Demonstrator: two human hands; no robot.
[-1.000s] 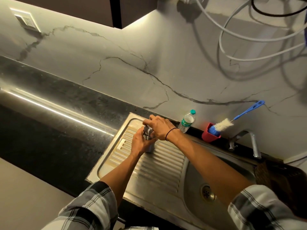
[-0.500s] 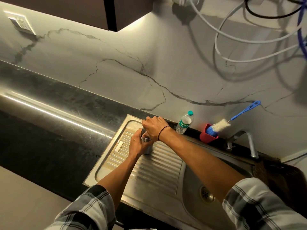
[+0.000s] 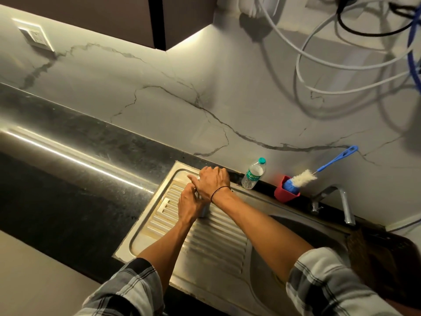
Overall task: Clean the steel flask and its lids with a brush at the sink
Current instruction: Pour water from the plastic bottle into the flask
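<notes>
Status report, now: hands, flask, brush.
Left hand grips flask body on drainboard; right hand clamps its top. Brush untouched in red cup. Nothing in the way.

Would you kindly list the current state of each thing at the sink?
Steel flask: upright on the drainboard, gripped by both hands.
Left hand: wrapped round the flask body.
Right hand: over its top.
Brush: unused, in the red holder.
Water bottle: capped, upright.

On the drainboard (image 3: 211, 247) stands the flask (image 3: 203, 212). The left hand (image 3: 189, 202) grips its body and the right hand (image 3: 213, 182) covers its top. At 2 o'clock from them, a bottle (image 3: 253, 174) and a brush (image 3: 305, 175) in a red cup (image 3: 283, 195).
</notes>
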